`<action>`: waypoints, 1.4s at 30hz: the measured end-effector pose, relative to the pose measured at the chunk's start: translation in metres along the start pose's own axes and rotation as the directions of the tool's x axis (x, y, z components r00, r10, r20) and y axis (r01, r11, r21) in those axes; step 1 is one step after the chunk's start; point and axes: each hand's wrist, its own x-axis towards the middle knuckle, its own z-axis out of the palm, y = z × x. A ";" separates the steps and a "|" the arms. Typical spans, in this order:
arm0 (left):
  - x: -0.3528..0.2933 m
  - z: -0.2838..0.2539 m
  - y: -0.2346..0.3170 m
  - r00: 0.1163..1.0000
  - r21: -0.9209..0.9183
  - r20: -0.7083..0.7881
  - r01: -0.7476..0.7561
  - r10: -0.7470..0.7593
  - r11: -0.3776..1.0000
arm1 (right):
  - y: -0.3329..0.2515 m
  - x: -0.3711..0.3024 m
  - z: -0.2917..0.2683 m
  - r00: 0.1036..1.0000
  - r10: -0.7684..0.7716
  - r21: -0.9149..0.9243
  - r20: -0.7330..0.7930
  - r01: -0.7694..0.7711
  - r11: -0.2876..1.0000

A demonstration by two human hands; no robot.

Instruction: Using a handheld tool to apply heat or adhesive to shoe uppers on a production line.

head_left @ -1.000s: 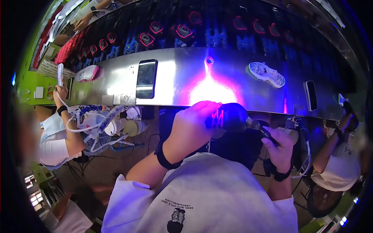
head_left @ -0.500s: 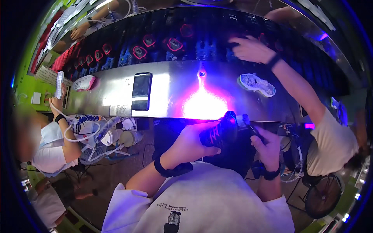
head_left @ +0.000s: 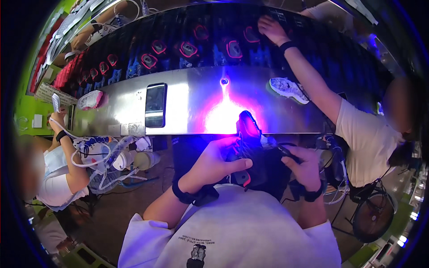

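Observation:
My left hand (head_left: pixel 218 163) is closed around a dark shoe (head_left: pixel 247 126), held over my lap just at the near edge of the metal ledge. One rounded end of the shoe points up toward the bright glow, and its surface catches purple-pink light. A small red-edged part shows low on it. In my right hand (head_left: pixel 304 164) is a brush (head_left: pixel 287 151) with a dark handle, pinched between the fingers. The pale brush tip meets or nearly meets the shoe's right side; contact cannot be made out.
The metal ledge (head_left: pixel 187 107) carries a phone (head_left: pixel 155 105), a pale sole (head_left: pixel 289 90) and a pink-edged sole (head_left: pixel 90 99). Beyond runs a dark conveyor with several red-rimmed shoe pieces (head_left: pixel 188 49). A co-worker's arm (head_left: pixel 308 71) reaches over from the right; another person works at left.
The shoe has turned in my left hand, its rounded end now higher. My right hand still grips the brush beside it. The co-worker's hand has moved left and farther over the conveyor.

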 end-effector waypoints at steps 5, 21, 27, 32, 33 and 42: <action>0.002 0.007 -0.006 1.000 -0.063 -0.022 0.009 -0.011 0.998 | 0.012 -0.018 0.008 0.994 0.095 0.091 -0.045 -0.090 0.992; 0.010 0.007 -0.013 0.999 0.021 -0.024 -0.021 0.021 1.000 | -0.006 0.006 0.002 0.994 0.103 0.116 -0.041 -0.098 0.988; 0.012 0.010 -0.006 0.991 0.056 -0.106 -0.075 0.081 0.996 | 0.016 -0.008 -0.007 0.999 0.043 0.110 -0.019 -0.040 0.993; 0.018 0.014 -0.005 0.993 0.007 -0.108 -0.039 0.040 0.999 | -0.004 0.003 -0.013 0.998 0.050 0.006 -0.039 -0.050 0.999; 0.019 0.017 -0.004 0.995 -0.004 -0.094 -0.037 0.036 0.999 | -0.007 0.008 -0.011 0.994 0.047 -0.014 -0.096 -0.048 0.999; 0.032 0.014 -0.007 0.968 -0.099 -0.252 -0.018 -0.008 0.995 | 0.003 -0.008 -0.038 1.000 0.017 -0.020 0.021 -0.017 1.000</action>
